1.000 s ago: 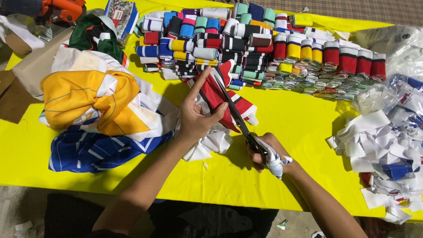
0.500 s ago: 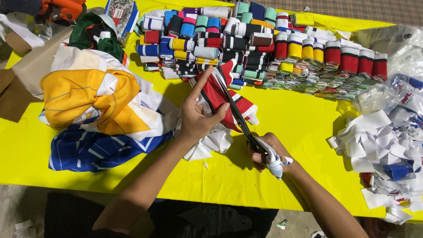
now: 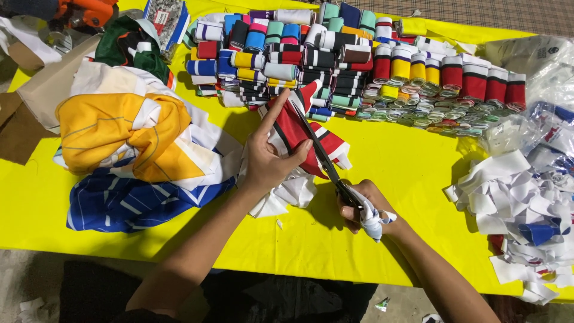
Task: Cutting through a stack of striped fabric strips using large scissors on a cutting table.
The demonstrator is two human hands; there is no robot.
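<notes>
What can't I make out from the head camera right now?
Head view only:
- Scissors handles: hidden inside the right hand and its cloth wrapping.
- Red striped fabric piece: partly under the left hand.
- White scrap pile: cut off by the right edge.
- Orange tool: cropped at the top.

The red knit strip (image 3: 299, 128), striped in black and white, lies slanted on the yellow tabletop (image 3: 406, 173) just below the piled rolls, its narrow tip pointing up and away. The scissors (image 3: 323, 158) have long dark blades that run diagonally along the strip's right side, with cloth-wrapped handles at the lower right end.
</notes>
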